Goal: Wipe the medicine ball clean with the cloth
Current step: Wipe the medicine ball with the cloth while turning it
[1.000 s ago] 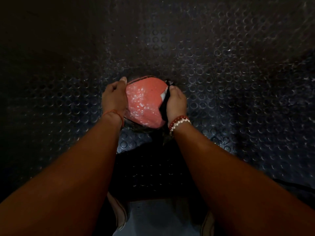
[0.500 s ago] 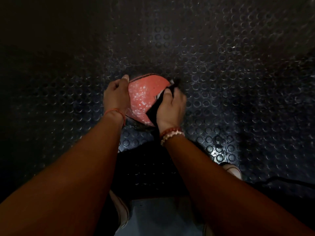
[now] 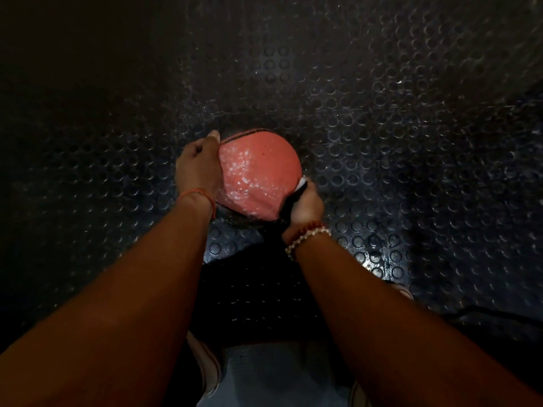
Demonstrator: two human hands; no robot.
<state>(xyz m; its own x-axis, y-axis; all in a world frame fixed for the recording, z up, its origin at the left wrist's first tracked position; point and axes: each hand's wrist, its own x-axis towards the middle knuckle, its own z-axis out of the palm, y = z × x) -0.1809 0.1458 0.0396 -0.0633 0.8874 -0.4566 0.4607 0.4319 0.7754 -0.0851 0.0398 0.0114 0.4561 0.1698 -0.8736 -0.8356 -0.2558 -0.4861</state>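
One ball (image 3: 258, 174) sits on the studded floor mat (image 3: 382, 142), the only one of its kind. Two hands are on it: the left hand (image 3: 198, 168) at its left side, the right hand (image 3: 307, 201) at its near right. One cloth (image 3: 295, 198) shows, bunched in the right hand. Three bracelets: one thread (image 3: 202, 195) on the left wrist, two beaded strands (image 3: 307, 235) on the right. Two shoes: one (image 3: 205, 368) near, one (image 3: 401, 290) to the right.

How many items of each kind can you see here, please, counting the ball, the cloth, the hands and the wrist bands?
Ball: 1, red, on the studded floor
Cloth: 1, dark, in the right hand
Hands: 2, left hand and right hand
Wrist bands: 2, thread band on left, bead bracelet on right
Total: 6
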